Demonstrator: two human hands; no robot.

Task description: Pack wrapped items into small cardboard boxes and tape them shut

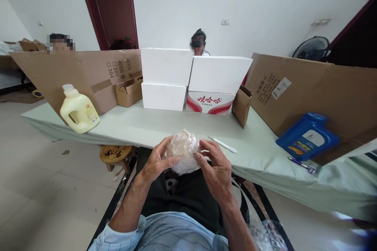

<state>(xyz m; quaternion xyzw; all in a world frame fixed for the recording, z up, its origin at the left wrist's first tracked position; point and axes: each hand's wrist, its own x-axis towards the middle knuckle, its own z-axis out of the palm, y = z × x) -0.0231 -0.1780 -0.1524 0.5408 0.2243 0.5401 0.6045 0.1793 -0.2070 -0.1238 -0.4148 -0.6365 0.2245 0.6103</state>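
A rounded bundle in clear, crinkled plastic wrap [183, 152] is held above my lap, at the near edge of the table. What lies inside the wrap is pale, and I cannot make out its kind. My left hand [160, 160] grips the bundle's left side, with the thumb across its front. On the other side my right hand [214, 168] holds it between thumb and fingers. A slim white pen-like tool [223, 145] lies on the table just beyond my right hand.
White boxes [166, 66] are stacked at the table's back, with cardboard panels on both sides. A cream jug [79, 110] stands left; a blue bottle [308, 136] and a pen [302, 164] lie right. Two people sit behind the boxes. A wooden stool [115, 153] stands below left.
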